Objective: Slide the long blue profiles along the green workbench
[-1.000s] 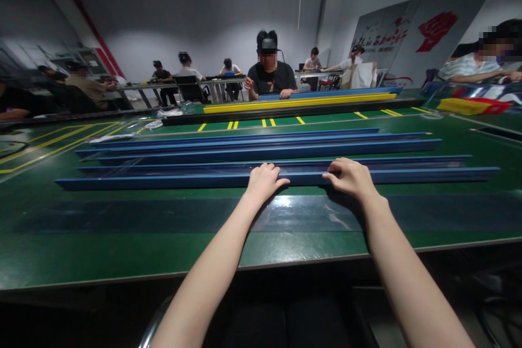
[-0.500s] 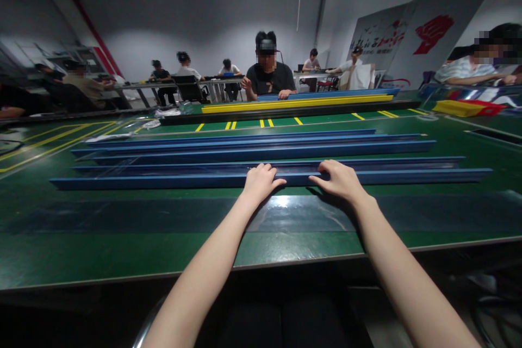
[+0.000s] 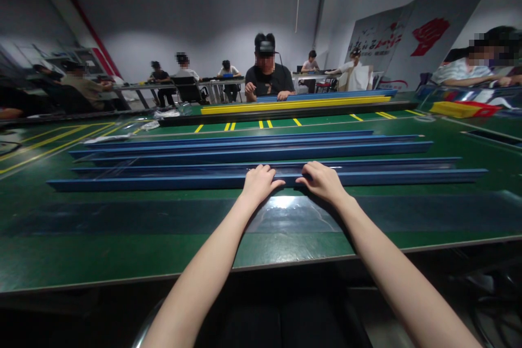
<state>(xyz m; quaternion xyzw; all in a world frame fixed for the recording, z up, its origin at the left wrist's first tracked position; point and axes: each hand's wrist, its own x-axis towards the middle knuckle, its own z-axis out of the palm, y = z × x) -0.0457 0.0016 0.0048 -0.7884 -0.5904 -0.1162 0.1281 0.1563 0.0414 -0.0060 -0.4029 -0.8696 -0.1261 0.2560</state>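
A long blue channel strip (image 3: 142, 182) with raised side walls lies across the table in front of me. My left hand (image 3: 259, 181) is hooked over its near wall, thumb on the front face and fingers curled inside. Just to the right, my right hand (image 3: 322, 180) grips the same wall in a similar way, with its index finger bent. Some clear film shows inside the channel; what the fingertips press on is hidden. Between the channel and the table edge lies a flat, transparent plastic sheet (image 3: 163, 216), partly under my forearms.
More blue channels (image 3: 261, 151) lie parallel behind. Farther off are a yellow strip (image 3: 302, 104) and a black strip (image 3: 187, 119) before a seated person (image 3: 269, 80). A yellow tray (image 3: 452, 109) stands at right on the green table (image 3: 285, 255). Other people sit around the room.
My right hand has slid left along the channel, closer to my left hand, and its fingers look more curled. My left hand stays in place.
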